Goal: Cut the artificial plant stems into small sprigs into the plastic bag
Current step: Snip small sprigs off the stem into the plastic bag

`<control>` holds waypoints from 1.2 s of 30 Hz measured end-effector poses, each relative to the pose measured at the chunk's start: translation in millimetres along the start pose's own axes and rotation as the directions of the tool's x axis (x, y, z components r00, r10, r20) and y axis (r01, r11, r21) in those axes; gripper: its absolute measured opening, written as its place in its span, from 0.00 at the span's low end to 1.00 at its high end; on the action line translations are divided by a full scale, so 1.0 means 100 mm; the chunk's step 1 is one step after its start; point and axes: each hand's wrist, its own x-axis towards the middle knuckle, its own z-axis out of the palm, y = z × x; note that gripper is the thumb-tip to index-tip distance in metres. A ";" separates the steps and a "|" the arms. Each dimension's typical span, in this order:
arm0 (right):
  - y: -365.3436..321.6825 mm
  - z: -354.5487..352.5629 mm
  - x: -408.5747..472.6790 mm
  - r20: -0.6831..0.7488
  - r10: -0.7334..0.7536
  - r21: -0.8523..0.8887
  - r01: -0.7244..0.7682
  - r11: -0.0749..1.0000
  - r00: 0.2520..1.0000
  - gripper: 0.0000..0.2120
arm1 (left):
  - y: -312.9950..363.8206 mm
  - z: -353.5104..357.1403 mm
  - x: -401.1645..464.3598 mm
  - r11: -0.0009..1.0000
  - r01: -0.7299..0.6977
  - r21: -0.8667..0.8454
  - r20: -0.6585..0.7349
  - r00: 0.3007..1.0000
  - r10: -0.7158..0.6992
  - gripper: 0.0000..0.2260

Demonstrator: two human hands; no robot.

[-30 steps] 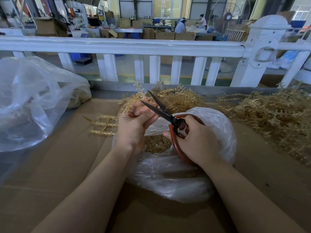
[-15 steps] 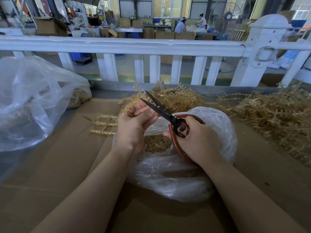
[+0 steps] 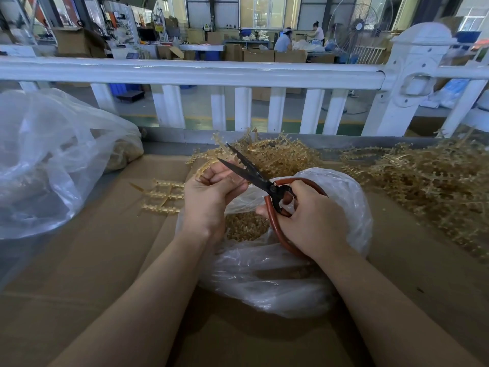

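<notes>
My left hand [image 3: 211,193] grips a golden plastic plant stem [image 3: 207,165] that curves up and left out of the fist. My right hand [image 3: 312,221] holds scissors [image 3: 251,173] with black blades and large red-brown loop handles. The blades stand apart, pointing up-left just above my left fingers. Under both hands lies a clear plastic bag [image 3: 344,197], its mouth open, with a heap of cut golden sprigs [image 3: 244,226] inside.
A pile of uncut golden stems [image 3: 428,186] covers the right of the cardboard-topped table [image 3: 92,260], with more behind the scissors [image 3: 280,154]. One loose stem piece [image 3: 161,194] lies left of my hand. A big clear bag [image 3: 53,160] sits far left. A white railing [image 3: 211,72] borders the far edge.
The scissor blades have opened a little wider and shifted slightly up and left over my left fingers. Both hands stay over the bag.
</notes>
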 end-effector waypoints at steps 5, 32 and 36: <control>0.00 0.02 0.00 -0.011 0.017 -0.009 -0.017 1.000 1.000 0.34 | 0.00 0.02 -0.02 0.999 -0.008 0.048 0.028 1.000 0.006 0.10; -0.02 0.03 0.00 -0.013 0.020 0.048 -0.019 0.999 1.000 0.39 | -0.03 -0.02 -0.01 0.989 -0.068 0.131 0.081 0.995 0.058 0.10; -0.02 0.02 -0.01 -0.011 0.029 0.060 -0.028 0.998 1.000 0.39 | -0.04 -0.02 -0.01 0.987 -0.068 0.144 0.082 0.995 0.056 0.08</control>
